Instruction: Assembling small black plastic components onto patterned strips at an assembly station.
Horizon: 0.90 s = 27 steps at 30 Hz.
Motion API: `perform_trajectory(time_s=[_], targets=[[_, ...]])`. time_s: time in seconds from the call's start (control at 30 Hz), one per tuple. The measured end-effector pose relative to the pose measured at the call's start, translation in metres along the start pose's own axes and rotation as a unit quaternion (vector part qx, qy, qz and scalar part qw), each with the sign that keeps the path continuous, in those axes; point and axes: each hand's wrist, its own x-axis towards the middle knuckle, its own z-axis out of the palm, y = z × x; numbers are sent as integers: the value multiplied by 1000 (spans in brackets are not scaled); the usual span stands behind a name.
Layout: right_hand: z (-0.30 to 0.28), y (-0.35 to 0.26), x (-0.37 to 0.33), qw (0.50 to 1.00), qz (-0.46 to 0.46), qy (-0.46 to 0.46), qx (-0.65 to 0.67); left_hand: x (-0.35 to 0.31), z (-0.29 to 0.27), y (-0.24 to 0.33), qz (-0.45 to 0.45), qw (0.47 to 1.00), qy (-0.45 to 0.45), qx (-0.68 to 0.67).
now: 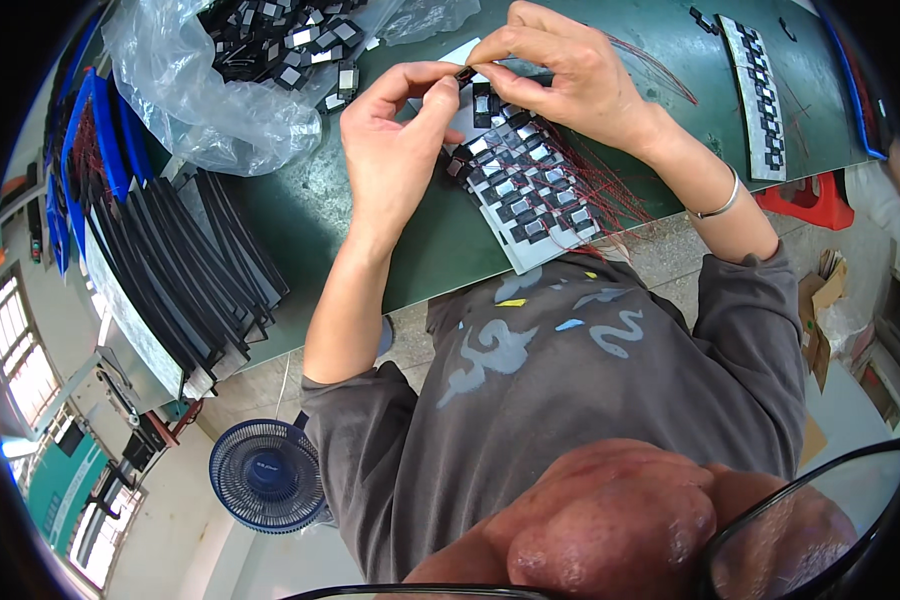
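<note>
Green workbench (370,230): left hand (395,150) and right hand (560,70) pinching one small black component (464,73) together, above white tray (530,205) of wired components, for seating.

Views examined: we found one only, the head view, so no overlap with a second view could be checked.
Position: we noted the camera sat high, above the person's shoulders.
Direction: it looked steeply down across the grey shirt (570,380) to the green table (370,200).
Orientation: the forearms entered from the middle of the frame and reached toward its top.
Distance: the hands sat near, in the upper middle.
Distortion: we saw straight edges bend toward a dark round rim.
Obstruction: a spectacle frame (820,500) crossed the lower right.
</note>
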Motion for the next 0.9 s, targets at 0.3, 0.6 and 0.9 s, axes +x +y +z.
perform_trajectory(time_s=[0.3,0.6,0.9], targets=[[2,-3,5,998,27,-1,60,6,-13,3,72,996,44,-16],[-7,-6,7,970,194,13,143,0,-71,15,188,776,133,587],[-10,-2,7,964,215,-5,153,34,-66,-9,217,751,126,610]])
